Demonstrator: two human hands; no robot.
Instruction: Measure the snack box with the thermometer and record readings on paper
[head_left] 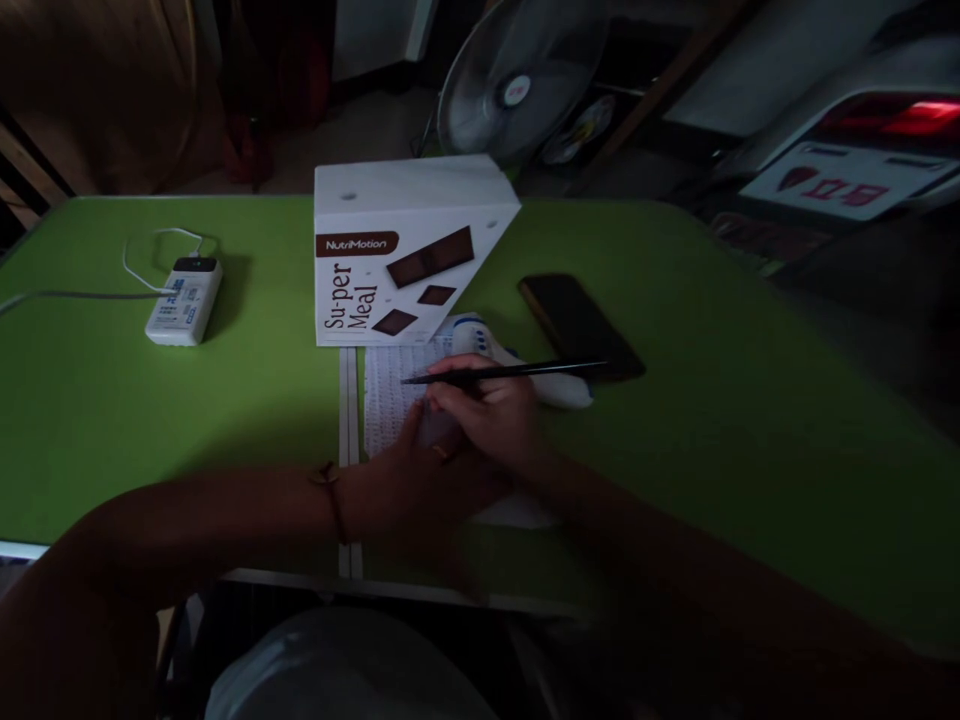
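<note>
My right hand (491, 405) is closed around a slim black pen (517, 370), its tip slanting left over a sheet of paper (390, 385) covered in rows of small marks. Lying across the lower part of that sheet, my left hand (431, 480) has its thumb stretched out, with its far fingers partly covered by my right hand and wrist. Just behind the right hand is a white object with blue markings (471, 335), partly hidden. A white box (405, 200) printed "NutriMotion Su-per Meal" stands at the paper's upper edge.
A dark phone (577, 320) lies right of the box on the green table (262, 410). To the left sits a white block (186, 305) with cables attached. A fan (517, 90) stands beyond the table, and part of a vehicle with a red light (892, 120) is at the right.
</note>
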